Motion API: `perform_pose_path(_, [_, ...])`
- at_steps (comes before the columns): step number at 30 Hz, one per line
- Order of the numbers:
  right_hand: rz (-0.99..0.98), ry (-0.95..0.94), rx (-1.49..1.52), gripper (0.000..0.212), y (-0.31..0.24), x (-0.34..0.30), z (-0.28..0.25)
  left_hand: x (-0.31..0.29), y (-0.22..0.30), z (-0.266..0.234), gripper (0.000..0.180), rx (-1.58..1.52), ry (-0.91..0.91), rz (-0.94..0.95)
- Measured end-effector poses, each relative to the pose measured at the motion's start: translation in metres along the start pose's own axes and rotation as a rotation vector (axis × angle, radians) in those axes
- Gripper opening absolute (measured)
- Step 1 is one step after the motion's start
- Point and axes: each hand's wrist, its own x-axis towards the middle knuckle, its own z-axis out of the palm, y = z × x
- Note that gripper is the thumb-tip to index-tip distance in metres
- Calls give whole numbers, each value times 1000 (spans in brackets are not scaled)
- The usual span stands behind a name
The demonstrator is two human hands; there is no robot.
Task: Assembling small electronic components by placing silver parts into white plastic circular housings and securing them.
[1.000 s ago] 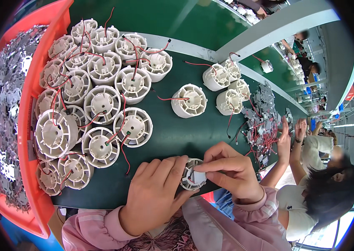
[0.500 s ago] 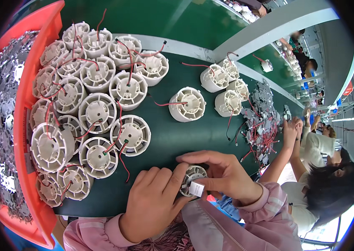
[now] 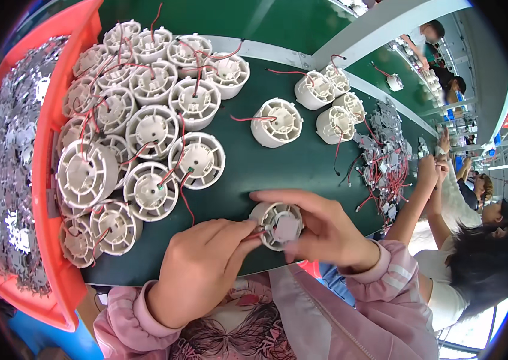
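Close to the table's front edge, my right hand (image 3: 335,233) is closed around a white round plastic housing (image 3: 271,211) with a ribbed rim, its open face turned up. A pale square piece (image 3: 288,228) lies across that face near my right thumb, which is blurred. My left hand (image 3: 201,264) is at the housing's left side, fingertips pinched together on a short bit of red wire (image 3: 255,234). The wire's far end is hidden by the fingers. Beyond my hands stands a similar housing (image 3: 276,122) with a red wire lead.
Many wired housings (image 3: 155,132) crowd the left of the green table (image 3: 242,174). A red bin (image 3: 44,180) of thin metal plates borders them. At right lie a few more housings (image 3: 335,124) and a heap of red-wired parts (image 3: 384,168). Another person's hands (image 3: 433,171) work beyond it.
The square piece, tilted under my right thumb before, now lies over the housing's face. My left fingers have drawn together on the red wire. The whole view has shifted slightly.
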Motion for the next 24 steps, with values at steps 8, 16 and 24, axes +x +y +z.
perform_pose_path(8, [-254, -114, -494, 66, -12, -20, 12, 5, 28, -29, 15, -368, -98, -265])
perform_pose_path(16, [-283, -162, -376, 62, -24, -39, 8, -7, 27, -32, 21, -553, -271, -98])
perform_pose_path(24, [-316, -21, -525, 70, -31, -39, 18, 5, 38, -17, 30, -239, -64, -48])
